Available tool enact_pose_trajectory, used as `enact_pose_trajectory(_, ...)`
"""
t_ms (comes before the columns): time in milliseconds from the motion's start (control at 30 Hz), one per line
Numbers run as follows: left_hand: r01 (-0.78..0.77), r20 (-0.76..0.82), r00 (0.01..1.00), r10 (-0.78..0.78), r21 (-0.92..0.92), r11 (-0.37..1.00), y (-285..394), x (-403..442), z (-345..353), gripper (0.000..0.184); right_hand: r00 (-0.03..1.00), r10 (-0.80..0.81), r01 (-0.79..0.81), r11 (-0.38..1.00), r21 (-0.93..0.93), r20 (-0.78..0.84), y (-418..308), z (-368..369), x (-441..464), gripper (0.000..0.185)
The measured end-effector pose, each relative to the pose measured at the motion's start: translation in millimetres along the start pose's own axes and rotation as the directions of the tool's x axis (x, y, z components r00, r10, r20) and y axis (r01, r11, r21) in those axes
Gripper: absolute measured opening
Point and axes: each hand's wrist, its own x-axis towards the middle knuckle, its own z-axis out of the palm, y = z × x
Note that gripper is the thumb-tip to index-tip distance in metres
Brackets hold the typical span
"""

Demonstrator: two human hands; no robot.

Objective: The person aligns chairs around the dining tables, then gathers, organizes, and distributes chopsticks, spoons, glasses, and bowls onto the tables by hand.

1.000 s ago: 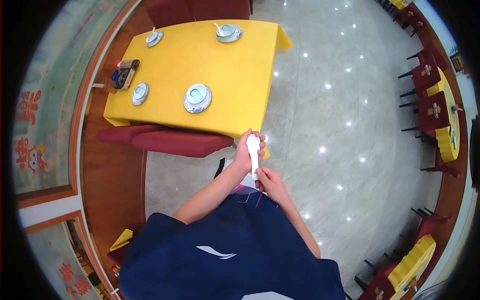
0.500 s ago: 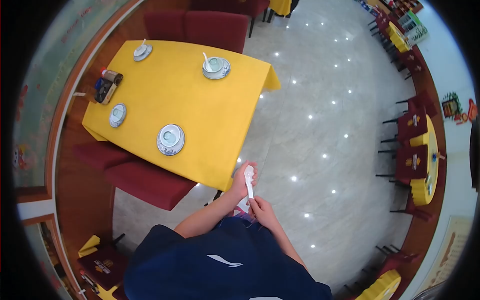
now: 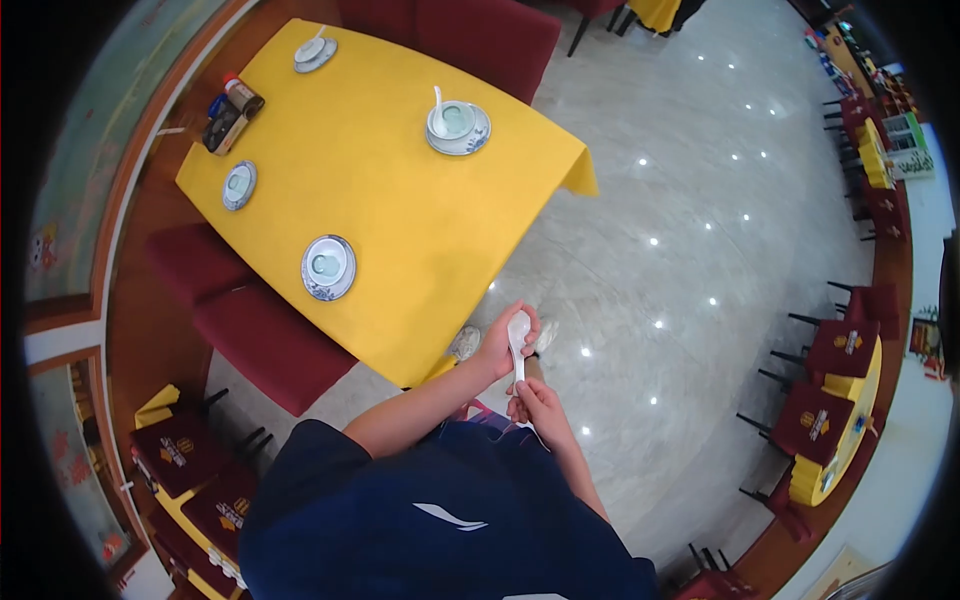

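Note:
A white soup spoon point(image 3: 518, 340) is held between my two hands, just beyond the near corner of the yellow-covered table point(image 3: 400, 300). My left hand point(image 3: 500, 345) cups the spoon's bowl, its fingers curled around it. At the lower end, my right hand point(image 3: 540, 402) pinches the handle. Something small and white shows below my right hand, but I cannot make out what it is. On the tablecloth the nearest setting is a bowl point(image 3: 327, 262) on a blue-patterned saucer. A farther bowl point(image 3: 457, 121) has a white spoon in it.
Two more settings, a near-wall bowl point(image 3: 239, 184) and a far bowl point(image 3: 312, 52), stand on the table. A condiment caddy point(image 3: 225, 125) sits by the wall. Maroon bench seats point(image 3: 260, 345) flank the table. Chairs point(image 3: 815, 420) line the right side across the tiled floor point(image 3: 660, 270).
My view has turned, so the table sits higher and the chairs at right have shifted. My hands keep hold of the spoon, which now appears slightly farther right and higher.

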Motion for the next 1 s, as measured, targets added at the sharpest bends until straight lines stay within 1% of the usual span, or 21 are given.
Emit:
enact_pose_trajectory(67,-0.029,-0.023,0.999,0.028,-0.016,0.999,0.3,20.6,14.5,0.024,0.996,0.06,-0.06,0.998,-0.007,0.069,-25.6,-24.6,13.0,0.027)
enact_pose_trajectory(133,-0.113,-0.053,0.993,0.11,-0.052,0.992,-0.3,40.2,31.1,0.023,0.986,0.083,-0.077,0.996,-0.05,0.144,-44.2,-61.7,27.0,0.027)
enact_pose_trajectory(167,-0.133,-0.07,0.989,0.129,-0.047,0.99,1.7,49.3,37.4,0.023,0.979,0.083,-0.063,0.992,-0.111,0.185,-57.5,-75.0,34.7,0.027)
enact_pose_trajectory(200,-0.164,-0.026,0.986,0.162,-0.088,0.983,3.1,58.6,45.0,0.022,0.972,0.08,-0.043,0.985,-0.168,0.222,-71.4,-86.3,40.7,0.028)
enact_pose_trajectory(233,-0.193,0.017,0.98,0.197,-0.135,0.972,-0.8,65.5,52.8,0.022,0.961,0.077,-0.045,0.991,-0.124,0.266,-86.0,-97.2,43.8,0.029)
enact_pose_trajectory(267,-0.213,0.008,0.976,0.216,-0.134,0.968,-4.8,73.8,61.8,0.022,0.955,0.082,-0.046,0.99,-0.129,0.286,-101.3,-108.6,46.9,0.029)
enact_pose_trajectory(333,-0.296,-0.128,0.953,0.273,-0.214,0.931,-1.4,86.5,96.3,0.022,0.942,0.103,-0.035,0.977,-0.212,0.32,-134.8,-127.5,59.1,0.027)
enact_pose_trajectory(367,-0.319,-0.134,0.946,0.296,-0.217,0.922,0.2,95.0,102.6,0.022,0.934,0.11,-0.033,0.974,-0.224,0.34,-150.8,-134.0,65.6,0.027)
enact_pose_trajectory(433,-0.379,-0.142,0.925,0.353,-0.266,0.887,4.7,107.3,105.3,0.022,0.901,0.166,-0.025,0.943,-0.333,0.401,-177.3,-141.6,78.7,0.027)
enact_pose_trajectory(467,-0.398,-0.148,0.917,0.37,-0.27,0.877,9.3,113.5,106.0,0.022,0.893,0.175,-0.024,0.939,-0.344,0.416,-187.0,-145.6,89.8,0.027)
enact_pose_trajectory(533,-0.403,-0.107,0.914,0.391,-0.343,0.848,20.5,121.5,105.9,0.024,0.797,0.223,0.024,0.917,-0.399,0.561,-203.5,-148.8,111.7,0.028)
enact_pose_trajectory(567,-0.414,-0.115,0.909,0.4,-0.349,0.841,26.5,124.7,105.0,0.024,0.791,0.233,0.021,0.914,-0.406,0.566,-211.4,-148.7,121.9,0.028)
enact_pose_trajectory(633,-0.463,-0.154,0.884,0.441,-0.42,0.78,42.3,131.4,104.8,0.026,0.733,0.24,0.099,0.888,-0.449,0.636,-231.1,-143.0,143.3,0.028)
enact_pose_trajectory(667,-0.468,-0.154,0.881,0.448,-0.429,0.773,52.3,135.2,103.7,0.026,0.731,0.248,0.1,0.883,-0.459,0.636,-240.6,-138.5,156.5,0.028)
enact_pose_trajectory(733,-0.5,-0.174,0.858,0.483,-0.494,0.711,73.0,139.5,102.0,0.028,0.707,0.313,0.158,0.804,-0.574,0.634,-259.0,-124.6,181.6,0.031)
enact_pose_trajectory(767,-0.522,-0.203,0.846,0.493,-0.498,0.692,84.6,142.7,100.1,0.03,0.71,0.325,0.148,0.798,-0.584,0.625,-269.0,-117.0,195.9,0.031)
enact_pose_trajectory(833,-0.532,-0.206,0.833,0.513,-0.55,0.644,106.0,147.7,92.4,0.03,0.738,0.417,0.174,0.642,-0.746,0.531,-298.5,-97.5,223.2,0.037)
enact_pose_trajectory(867,-0.546,-0.204,0.815,0.542,-0.582,0.602,117.1,151.2,88.8,0.031,0.742,0.433,0.163,0.625,-0.763,0.512,-307.7,-91.8,241.5,0.037)
enact_pose_trajectory(933,-0.551,-0.213,0.801,0.559,-0.629,0.549,136.3,157.6,82.4,0.031,0.814,0.317,0.317,0.459,-0.83,0.487,-323.0,-77.8,282.4,0.039)
enact_pose_trajectory(967,-0.55,-0.212,0.796,0.567,-0.646,0.53,144.4,160.3,78.7,0.031,0.835,0.154,0.486,0.243,-0.84,0.528,-334.5,-69.6,303.0,0.034)
enact_pose_trajectory(1000,-0.55,-0.217,0.79,0.573,-0.663,0.507,148.9,163.7,75.2,0.031,0.805,0.008,0.594,-0.006,-0.805,0.594,-347.9,-61.6,323.6,0.03)
